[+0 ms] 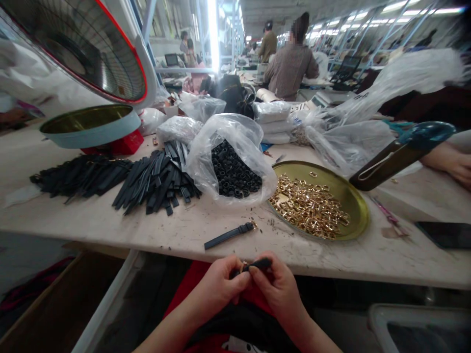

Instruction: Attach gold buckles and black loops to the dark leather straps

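Just off the table's front edge, my left hand [230,277] and my right hand [274,279] pinch a short black strap [260,264] between them. A bit of gold metal, apparently a buckle, shows by my left fingertips; the fingers cover most of it. Ahead of my hands lies another black strap [230,235] with a gold buckle at its right end. A clear plastic bag [198,166] holds many small black loops [235,171]. To its right, gold buckles [312,206] are heaped in a round gold-coloured tray [355,215].
Bundles of black straps [156,181] lie at left beside a round tin [91,130] and a large fan [84,49]. At right are a dark-handled tool [390,159], small pink-handled snips [390,215], a phone [445,234] and another person's hand [458,164]. People work farther back.
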### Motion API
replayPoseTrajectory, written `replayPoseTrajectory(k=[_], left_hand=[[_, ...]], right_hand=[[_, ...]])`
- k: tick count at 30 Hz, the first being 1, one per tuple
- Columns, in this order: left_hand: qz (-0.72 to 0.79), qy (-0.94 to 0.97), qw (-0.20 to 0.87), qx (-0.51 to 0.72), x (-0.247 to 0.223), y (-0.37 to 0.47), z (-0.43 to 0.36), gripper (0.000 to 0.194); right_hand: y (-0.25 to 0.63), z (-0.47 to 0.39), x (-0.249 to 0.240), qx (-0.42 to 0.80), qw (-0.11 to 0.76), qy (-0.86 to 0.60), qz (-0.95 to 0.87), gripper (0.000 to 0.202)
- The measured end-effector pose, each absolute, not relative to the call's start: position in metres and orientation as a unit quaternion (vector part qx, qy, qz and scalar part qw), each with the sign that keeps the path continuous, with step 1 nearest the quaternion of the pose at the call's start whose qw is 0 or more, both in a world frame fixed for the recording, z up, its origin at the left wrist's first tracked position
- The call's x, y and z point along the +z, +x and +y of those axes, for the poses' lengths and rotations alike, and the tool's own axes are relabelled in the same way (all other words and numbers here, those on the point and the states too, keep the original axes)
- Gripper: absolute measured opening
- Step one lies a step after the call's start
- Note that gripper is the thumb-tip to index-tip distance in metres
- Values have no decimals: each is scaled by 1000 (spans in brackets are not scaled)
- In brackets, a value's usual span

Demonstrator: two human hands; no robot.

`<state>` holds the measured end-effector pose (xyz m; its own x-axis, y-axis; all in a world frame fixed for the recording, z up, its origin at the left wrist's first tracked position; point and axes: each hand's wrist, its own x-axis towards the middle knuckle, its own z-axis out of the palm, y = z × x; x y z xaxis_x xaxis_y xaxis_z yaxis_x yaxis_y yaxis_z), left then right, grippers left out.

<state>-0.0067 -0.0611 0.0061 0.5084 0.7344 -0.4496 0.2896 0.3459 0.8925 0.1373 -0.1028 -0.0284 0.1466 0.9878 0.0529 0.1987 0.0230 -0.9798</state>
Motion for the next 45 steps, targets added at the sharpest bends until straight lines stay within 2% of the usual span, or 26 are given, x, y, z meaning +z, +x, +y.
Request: replayPoseTrajectory(k=[4,7,10,12,13,14,16,19,22,25,29,31,33,36,39,41,45], left_hand=[[484,547,666,150,6,-10,-61,19],[507,547,640,184,3,-11,-52,24],[477,570,630,224,5,-11,-40,26],[450,598,627,217,6,-9,-31,23],[450,605,623,208,5,-8,-27,19],[457,604,621,203,3,-7,-23,17],[481,577,628,202,-3,-4,-14,20],[496,525,661,204,-12,-2,-3,25],[509,496,675,197,-12,-3,5,30],[526,497,658,209,-3,-4,10,33],[529,543,601,253,8,0,7,32],[533,586,558,249,11,2,1,31],[541,635,501,230,12,4,-7,28],[540,686,445,199,11,3,-20,27],[530,685,465,182,13,0,-34,26],[512,671,498,201,16,-1,-42,19],[475,656,536,239,19,-5,-55,38]], right_hand=[[133,-99,-25,546,477,-546,-420,30],[133,-91,-23,583,480,-500,-425,34],[149,-61,-16,592,426,-470,-497,45],[167,-25,-9,518,403,-501,-565,51],[177,-4,-7,439,409,-541,-589,48],[185,19,-6,344,394,-588,-616,39],[198,63,-7,158,293,-663,-671,21],[205,110,-18,121,230,-683,-682,6],[206,121,-25,128,218,-684,-684,7],[204,98,-20,201,275,-667,-662,12],[184,41,-10,548,423,-542,-476,24],[170,14,-11,653,459,-480,-366,28],[156,-8,-14,676,487,-463,-302,32],[144,-30,-17,620,519,-495,-318,27],[139,-48,-15,588,524,-510,-347,25],[138,-58,-14,595,522,-508,-339,24],[134,-75,-11,635,521,-483,-303,26]])
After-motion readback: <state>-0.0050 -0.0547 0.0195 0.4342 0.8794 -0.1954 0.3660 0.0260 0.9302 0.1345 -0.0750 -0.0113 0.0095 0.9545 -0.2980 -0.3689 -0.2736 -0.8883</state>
